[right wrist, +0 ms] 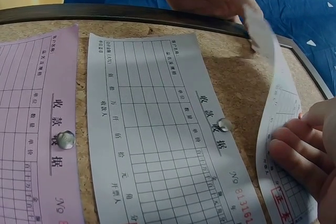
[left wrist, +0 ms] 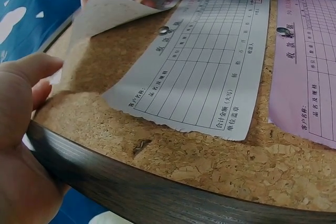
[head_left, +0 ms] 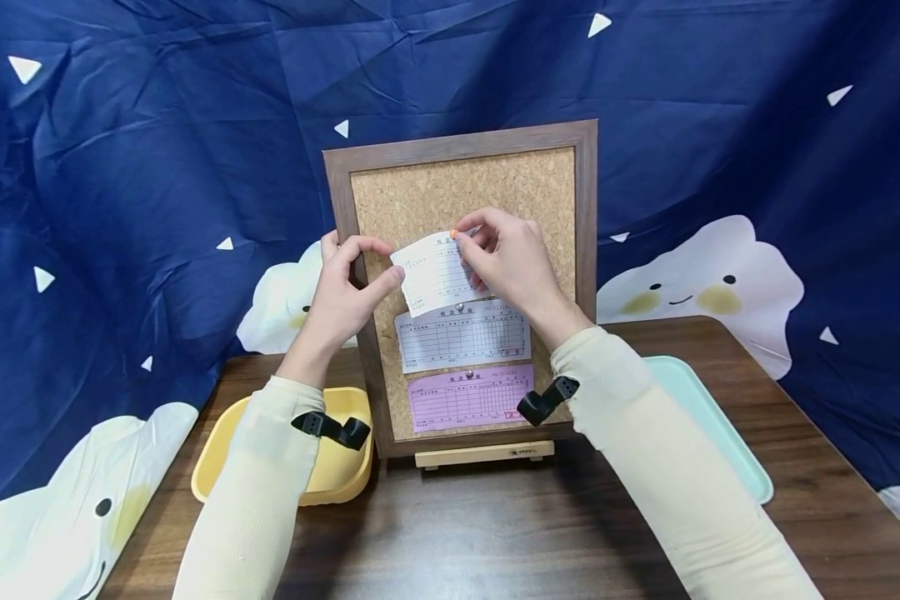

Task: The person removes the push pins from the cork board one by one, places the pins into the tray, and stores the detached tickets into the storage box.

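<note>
A white receipt slip (head_left: pixel 437 271) with printed lines curves away from the cork board (head_left: pixel 465 187) at its upper middle. At the slip's left edge, my left hand (head_left: pixel 345 287) pinches the paper between thumb and index finger. My right hand (head_left: pixel 513 258) pinches an orange push pin (head_left: pixel 453 234) at the slip's top edge; its other fingers lie against the paper. Below hangs a second white receipt (left wrist: pixel 205 66), held by a clear pin (right wrist: pixel 224 125). Lower still is a pink receipt (head_left: pixel 468 400) with its own clear pin (right wrist: pixel 66 139).
The board's dark wooden frame (head_left: pixel 587 217) leans on a light wooden stand (head_left: pixel 483 455). A yellow bin (head_left: pixel 345 483) is on the left of the table (head_left: pixel 450 533), a mint tray (head_left: pixel 720 425) on the right. Behind hangs a blue cloth (head_left: pixel 157 125) with cloud faces.
</note>
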Demonstrator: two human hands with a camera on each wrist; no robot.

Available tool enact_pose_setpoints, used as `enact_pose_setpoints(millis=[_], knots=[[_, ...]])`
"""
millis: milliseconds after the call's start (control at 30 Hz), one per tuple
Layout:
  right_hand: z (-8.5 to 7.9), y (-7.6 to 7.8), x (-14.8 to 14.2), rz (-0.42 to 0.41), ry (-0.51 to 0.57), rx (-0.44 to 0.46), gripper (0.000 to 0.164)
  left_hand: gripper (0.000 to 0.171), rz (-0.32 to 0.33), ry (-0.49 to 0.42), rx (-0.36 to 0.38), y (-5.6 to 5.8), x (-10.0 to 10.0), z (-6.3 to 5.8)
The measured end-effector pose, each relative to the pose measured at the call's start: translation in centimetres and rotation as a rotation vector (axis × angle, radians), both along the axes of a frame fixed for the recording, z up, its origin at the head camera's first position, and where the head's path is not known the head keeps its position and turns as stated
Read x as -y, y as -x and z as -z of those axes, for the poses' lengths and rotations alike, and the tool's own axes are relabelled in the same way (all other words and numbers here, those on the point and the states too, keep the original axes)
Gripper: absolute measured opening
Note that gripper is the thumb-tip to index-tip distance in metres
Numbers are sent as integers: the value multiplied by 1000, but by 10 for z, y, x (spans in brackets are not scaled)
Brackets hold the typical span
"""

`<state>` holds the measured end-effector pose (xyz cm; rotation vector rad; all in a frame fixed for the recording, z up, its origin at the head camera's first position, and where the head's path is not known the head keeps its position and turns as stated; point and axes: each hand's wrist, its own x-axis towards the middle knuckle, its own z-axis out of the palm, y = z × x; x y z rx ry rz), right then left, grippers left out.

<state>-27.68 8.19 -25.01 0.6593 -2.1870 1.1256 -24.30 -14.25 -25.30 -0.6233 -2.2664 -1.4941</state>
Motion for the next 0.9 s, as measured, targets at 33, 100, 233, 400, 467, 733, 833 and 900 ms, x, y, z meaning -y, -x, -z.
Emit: enact_pose_setpoints(millis=[33,100,233,400,467,733,833,900], knots=[[0,0,0,-2,1,2,12,28,1,-1,1,0,0,0],[0,0,0,-3,3,7,12,27,1,-3,9,-1,0,-1],[0,0,1,4,1,9,11,26,1,-6,34,-2,0,-2],[-1,0,1,13,0,7,11,24,-11,-17,56,8,4,6],[-1,0,1,17,-3,6,11,24,-25,-19,58,14,6,12],[-1,0,1,48,-22,-11,11,28,-54,-11,46,22,8,20],[-1,0,2,50,-27,-3,12,29,-56,-4,52,21,8,20],[-1,0,2,49,-27,5,12,27,-64,-3,59,18,6,18]])
